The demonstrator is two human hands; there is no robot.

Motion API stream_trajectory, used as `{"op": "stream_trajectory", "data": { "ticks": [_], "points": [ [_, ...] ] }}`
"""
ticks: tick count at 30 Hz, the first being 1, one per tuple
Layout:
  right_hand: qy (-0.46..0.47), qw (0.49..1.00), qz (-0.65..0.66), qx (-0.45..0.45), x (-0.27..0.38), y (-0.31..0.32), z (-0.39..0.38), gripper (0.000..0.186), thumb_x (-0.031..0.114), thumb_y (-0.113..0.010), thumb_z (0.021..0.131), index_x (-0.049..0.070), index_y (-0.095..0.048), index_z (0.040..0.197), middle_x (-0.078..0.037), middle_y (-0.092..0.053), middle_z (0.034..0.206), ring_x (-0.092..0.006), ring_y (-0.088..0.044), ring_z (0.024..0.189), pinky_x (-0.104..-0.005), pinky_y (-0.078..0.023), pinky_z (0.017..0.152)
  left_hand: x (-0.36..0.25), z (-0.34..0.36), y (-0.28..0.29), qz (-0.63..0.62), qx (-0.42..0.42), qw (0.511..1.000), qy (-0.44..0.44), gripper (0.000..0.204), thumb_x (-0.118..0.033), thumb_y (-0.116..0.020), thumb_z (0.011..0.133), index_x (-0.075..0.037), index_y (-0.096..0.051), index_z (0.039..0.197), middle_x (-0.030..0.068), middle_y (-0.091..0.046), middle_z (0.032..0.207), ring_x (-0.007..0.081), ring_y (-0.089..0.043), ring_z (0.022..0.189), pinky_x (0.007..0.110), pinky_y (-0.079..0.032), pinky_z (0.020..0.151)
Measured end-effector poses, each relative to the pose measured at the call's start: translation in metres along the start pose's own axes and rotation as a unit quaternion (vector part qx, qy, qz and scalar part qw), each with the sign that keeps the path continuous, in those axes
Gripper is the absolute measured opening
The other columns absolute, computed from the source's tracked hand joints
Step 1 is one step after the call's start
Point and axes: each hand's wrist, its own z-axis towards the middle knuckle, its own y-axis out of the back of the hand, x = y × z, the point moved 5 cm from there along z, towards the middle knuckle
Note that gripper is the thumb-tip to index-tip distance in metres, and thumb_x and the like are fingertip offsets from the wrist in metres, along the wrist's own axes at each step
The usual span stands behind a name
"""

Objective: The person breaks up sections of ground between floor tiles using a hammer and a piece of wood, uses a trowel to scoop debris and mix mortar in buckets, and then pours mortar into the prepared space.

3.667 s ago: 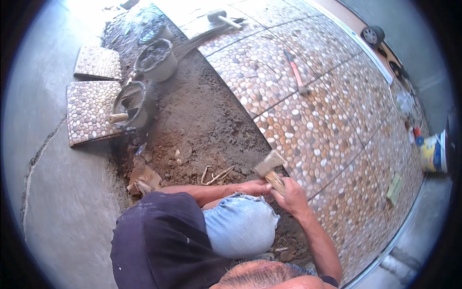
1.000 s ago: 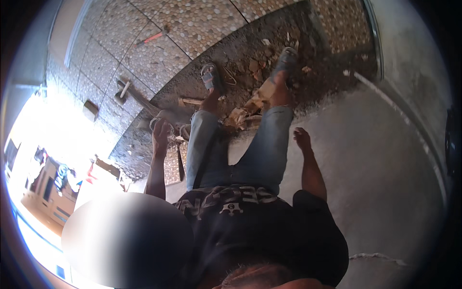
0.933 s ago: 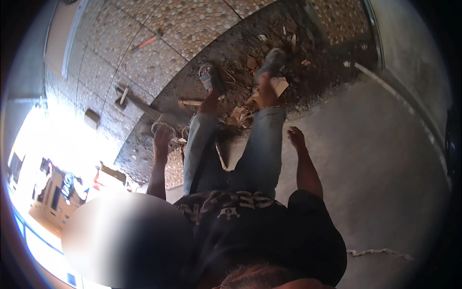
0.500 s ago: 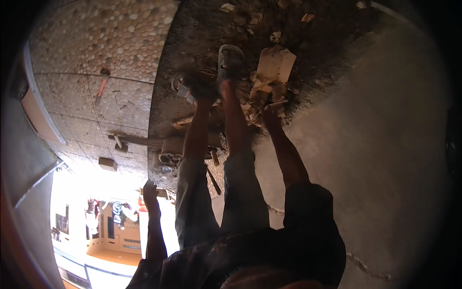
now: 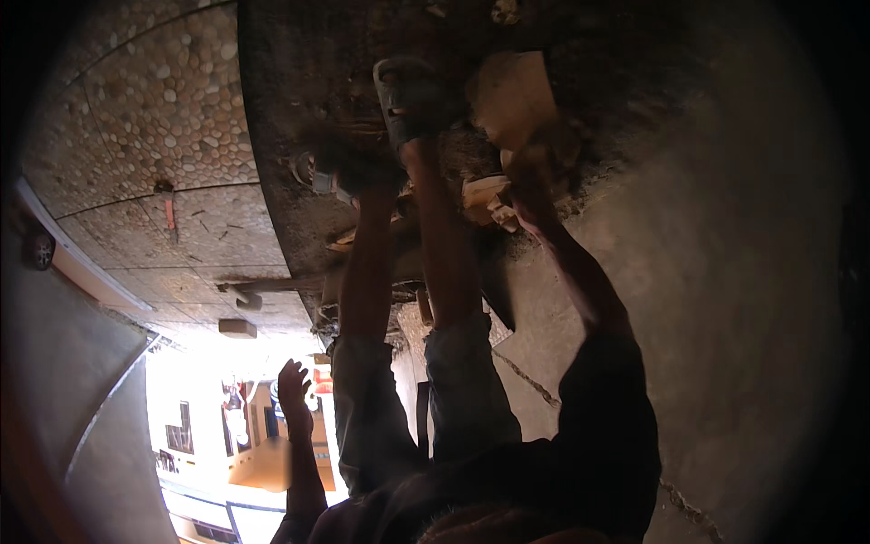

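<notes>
My right hand [image 5: 535,201] reaches down to the dark ground beside my right foot. Pale, flat scraps [image 5: 488,195], wood or cardboard, lie against its fingers. Dimness and blur hide whether those fingers grip anything. Just beyond is a tan cardboard-like sheet [image 5: 515,100]. Off to the left, my left hand [image 5: 294,390] is raised against the bright background, its fingers apart and nothing in them. Between my arms are my two legs, with sandals [image 5: 408,102] on the feet.
A red-handled tool [image 5: 170,213] lies on the pebbled paving [image 5: 181,100] at left. Closer in are a mallet-like piece [image 5: 246,297] and a wooden block [image 5: 237,328]. Smooth grey concrete [image 5: 707,272] spans the right. A wheel [image 5: 38,249] shows at the far left.
My left hand has opened from a closed shape and moved slightly nearer to me. My right hand has shifted a little to the right among the scraps. The whole view has turned slightly.
</notes>
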Motion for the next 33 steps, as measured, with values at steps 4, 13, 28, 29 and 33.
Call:
{"op": "stream_trajectory", "data": {
  "ticks": [4,13,28,29,33],
  "points": [
    [-0.032,0.997,0.033,-0.055,-0.011,0.099,-0.092,0.045,0.011,-0.063,0.076,0.003,-0.05,0.118,-0.024,-0.058,0.093,-0.0341,-0.06,0.083,-0.0388,-0.048,0.07,-0.039,0.004,-0.016,0.01,0.025,0.999,-0.035,0.042,-0.024,-0.047,0.094,-0.005,-0.042,0.131,0.011,-0.053,0.123,0.0214,-0.055,0.108,0.033,-0.046,0.087],
    [-0.173,0.847,0.38,0.33,0.015,0.099,-0.182,0.053,0.022,-0.073,0.067,0.003,-0.057,0.114,-0.016,-0.063,0.096,-0.0236,-0.062,0.085,-0.0354,-0.05,0.073,-0.047,0.006,-0.039,-0.022,0.048,0.997,-0.051,0.04,-0.026,-0.047,0.096,-0.005,-0.043,0.13,0.0099,-0.054,0.122,0.0194,-0.056,0.106,0.03,-0.046,0.084],
    [-0.222,0.968,0.019,0.116,-0.102,-0.051,0.045,0.049,0.011,-0.058,0.075,0.008,-0.05,0.123,-0.017,-0.059,0.111,-0.0294,-0.061,0.093,-0.0383,-0.049,0.078,-0.028,0.046,0.003,0.072,0.015,0.997,0.016,0.044,-0.026,-0.051,0.093,-0.006,-0.042,0.132,0.0089,-0.054,0.122,0.02,-0.056,0.106,0.032,-0.046,0.086],
    [-0.224,0.967,0.021,0.119,-0.103,-0.054,0.044,0.049,0.011,-0.058,0.075,0.008,-0.05,0.123,-0.017,-0.059,0.111,-0.0297,-0.061,0.093,-0.0385,-0.049,0.078,-0.027,0.048,0.007,0.069,0.015,0.998,0.005,0.044,-0.027,-0.05,0.094,-0.005,-0.042,0.131,0.0097,-0.054,0.121,0.0215,-0.056,0.107,0.031,-0.047,0.085],
    [-0.233,0.964,0.024,0.129,-0.109,-0.06,0.045,0.047,0.014,-0.059,0.076,0.008,-0.05,0.121,-0.017,-0.058,0.111,-0.0308,-0.061,0.093,-0.0391,-0.049,0.078,-0.023,0.054,0.008,0.074,0.035,0.997,0.002,0.045,-0.028,-0.05,0.094,-0.004,-0.041,0.131,0.0112,-0.053,0.122,0.0225,-0.055,0.108,0.033,-0.046,0.087]
  ]
}}
